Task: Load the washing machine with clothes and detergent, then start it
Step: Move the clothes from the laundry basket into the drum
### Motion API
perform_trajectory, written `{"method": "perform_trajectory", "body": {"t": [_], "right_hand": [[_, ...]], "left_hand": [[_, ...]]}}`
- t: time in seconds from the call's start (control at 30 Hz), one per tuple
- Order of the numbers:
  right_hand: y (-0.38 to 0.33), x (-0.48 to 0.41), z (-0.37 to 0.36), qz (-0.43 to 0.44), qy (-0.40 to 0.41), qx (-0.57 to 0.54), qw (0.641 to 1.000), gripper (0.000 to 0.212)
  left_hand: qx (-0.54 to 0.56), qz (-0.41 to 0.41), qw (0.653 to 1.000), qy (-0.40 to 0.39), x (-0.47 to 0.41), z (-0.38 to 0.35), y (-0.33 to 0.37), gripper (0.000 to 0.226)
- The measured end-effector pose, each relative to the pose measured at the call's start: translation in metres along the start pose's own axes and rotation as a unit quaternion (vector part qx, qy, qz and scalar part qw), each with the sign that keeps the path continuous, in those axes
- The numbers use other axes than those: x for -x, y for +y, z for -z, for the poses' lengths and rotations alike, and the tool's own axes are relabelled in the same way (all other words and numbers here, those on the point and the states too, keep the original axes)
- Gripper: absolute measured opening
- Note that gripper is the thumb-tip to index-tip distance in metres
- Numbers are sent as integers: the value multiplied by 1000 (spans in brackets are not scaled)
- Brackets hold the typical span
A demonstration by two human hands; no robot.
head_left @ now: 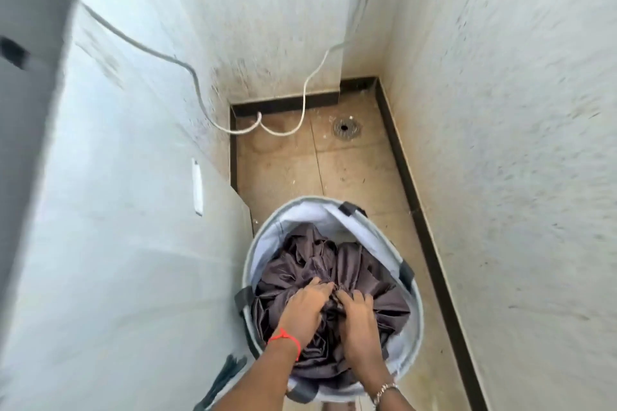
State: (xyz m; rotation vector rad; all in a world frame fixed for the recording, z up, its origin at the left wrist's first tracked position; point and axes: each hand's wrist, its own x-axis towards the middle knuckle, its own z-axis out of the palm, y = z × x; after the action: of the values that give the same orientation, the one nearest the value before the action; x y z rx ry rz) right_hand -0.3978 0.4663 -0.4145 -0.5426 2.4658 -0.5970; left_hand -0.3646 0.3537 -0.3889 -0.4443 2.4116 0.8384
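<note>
Closest to us, our left hand (305, 309) and right hand (357, 320) reach down side by side into the laundry basket (267, 243). Both are closed into the dark grey cloth (367, 274), the fingers of each curled in and bunching a fold of it where the two hands nearly meet. A red thread (283, 339) circles our left wrist and a metal bracelet (385, 390) our right.

The cloth lies crumpled inside the basket and fills most of it. The basket is round, pale grey, with dark handle tabs on its rim, and stands on the tan tiled floor (350, 173), just beside the white washing machine (117, 243) that takes up the left of our view. We cannot tell whether the two touch.

Beyond the basket the floor is stained and speckled with bits of debris. A round metal drain (345, 127) sits in it near the far corner, and a white cable (314, 73) hangs down the far wall (267, 10), loops on the floor and rises again behind the machine. Dark skirting (400, 150) edges the floor.
</note>
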Motion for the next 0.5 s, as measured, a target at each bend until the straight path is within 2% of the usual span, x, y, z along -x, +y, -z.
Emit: {"method": "perform_trajectory", "body": {"t": [0.1,0.27,0.37,0.5], "right_hand": [[-36,38,69,18,29,-14,999,62],[-109,102,165,62,104,-20,992,54],[-164,134,220,120,178,-19,976,46],[-255,184,289,196,253,-44,946,40]], "left_hand": [[37,8,997,65,53,52,50,65],[32,-25,989,142,142,143,110,32],[25,-77,977,200,198,206,128,33],[1,-140,951,275,286,296,138,53]]}}
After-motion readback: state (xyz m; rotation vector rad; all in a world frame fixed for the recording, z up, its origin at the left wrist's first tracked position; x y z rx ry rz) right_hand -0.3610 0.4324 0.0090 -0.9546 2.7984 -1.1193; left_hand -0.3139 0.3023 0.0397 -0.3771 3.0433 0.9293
